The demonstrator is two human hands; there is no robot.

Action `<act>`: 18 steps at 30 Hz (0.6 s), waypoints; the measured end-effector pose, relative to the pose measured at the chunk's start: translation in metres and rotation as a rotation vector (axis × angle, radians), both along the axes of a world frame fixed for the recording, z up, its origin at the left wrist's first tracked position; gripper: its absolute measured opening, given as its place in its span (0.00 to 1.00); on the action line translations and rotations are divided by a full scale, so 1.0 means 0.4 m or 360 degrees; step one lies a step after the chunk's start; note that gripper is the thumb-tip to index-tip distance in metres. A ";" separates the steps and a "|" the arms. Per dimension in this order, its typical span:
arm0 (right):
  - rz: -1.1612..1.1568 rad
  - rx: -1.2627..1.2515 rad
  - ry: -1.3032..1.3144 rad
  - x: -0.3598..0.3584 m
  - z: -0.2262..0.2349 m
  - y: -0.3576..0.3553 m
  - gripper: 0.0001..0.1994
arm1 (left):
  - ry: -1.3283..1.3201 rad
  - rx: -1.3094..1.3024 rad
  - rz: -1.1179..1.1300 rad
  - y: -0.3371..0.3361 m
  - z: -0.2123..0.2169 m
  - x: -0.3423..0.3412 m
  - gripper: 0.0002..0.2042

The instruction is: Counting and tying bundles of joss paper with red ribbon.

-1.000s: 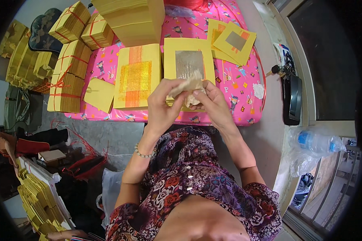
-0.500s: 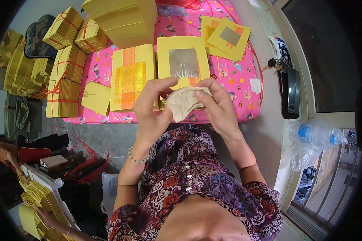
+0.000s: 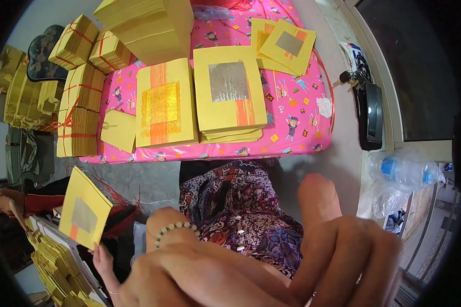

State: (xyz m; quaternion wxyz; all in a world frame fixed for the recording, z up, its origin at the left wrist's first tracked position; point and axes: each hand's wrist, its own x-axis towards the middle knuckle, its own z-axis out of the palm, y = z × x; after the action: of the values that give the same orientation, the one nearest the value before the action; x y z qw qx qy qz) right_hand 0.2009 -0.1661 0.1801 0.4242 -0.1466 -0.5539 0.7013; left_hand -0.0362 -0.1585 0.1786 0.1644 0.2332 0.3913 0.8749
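1. Pink cartoon-print cloth covers the desk [image 3: 302,128], which carries stacks of yellow paper sheets.
2. Left hand [image 3: 189,276], close to the lens at the lower edge and blurred; a bead bracelet [image 3: 174,229] circles the wrist. Whether its fingers are open or closed cannot be told.
3. Right hand [image 3: 343,250], also very near the lens, with fingers [image 3: 317,199] curled and overlapping the left hand; nothing gripped is visible, and the grip cannot be told.
4. Silver-foil stack [image 3: 229,94]: yellow sheets with a grey metallic square and an orange stripe, at the desk's centre, well apart from both hands.
5. Gold-foil stack [image 3: 165,105]: yellow sheets with a gold square over an orange band, just beside the silver-foil stack on its left.
6. Loose silver-foil sheets [image 3: 284,46], fanned at the far right of the desk.
7. Tied bundles [image 3: 82,102]: yellow paper blocks bound with red string, along the desk's left edge.
8. Another person's hand [image 3: 101,258], lower left, holds up a single silver-foil sheet [image 3: 84,215].
9. Plastic water bottle [image 3: 404,171] with a blue cap, lying at right.
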 end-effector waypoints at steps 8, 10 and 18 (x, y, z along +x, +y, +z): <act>-0.0489 -0.0058 -0.0089 -0.252 0.116 0.007 0.10 | -0.0021 -0.0084 0.0169 -0.077 0.105 0.281 0.05; -0.0447 0.0075 0.0003 -0.271 0.045 0.010 0.09 | 0.0175 -0.0102 0.0201 -0.100 0.072 0.276 0.04; -0.0240 0.0610 0.0907 -0.274 -0.054 -0.003 0.04 | 0.1196 0.0459 -0.0236 0.039 -0.077 0.272 0.06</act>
State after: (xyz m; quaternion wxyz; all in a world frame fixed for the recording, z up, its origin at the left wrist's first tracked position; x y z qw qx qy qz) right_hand 0.0914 -0.1675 0.1584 0.6322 0.0969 -0.5224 0.5639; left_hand 0.0725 -0.1428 0.1479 0.0382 0.5848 0.2796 0.7605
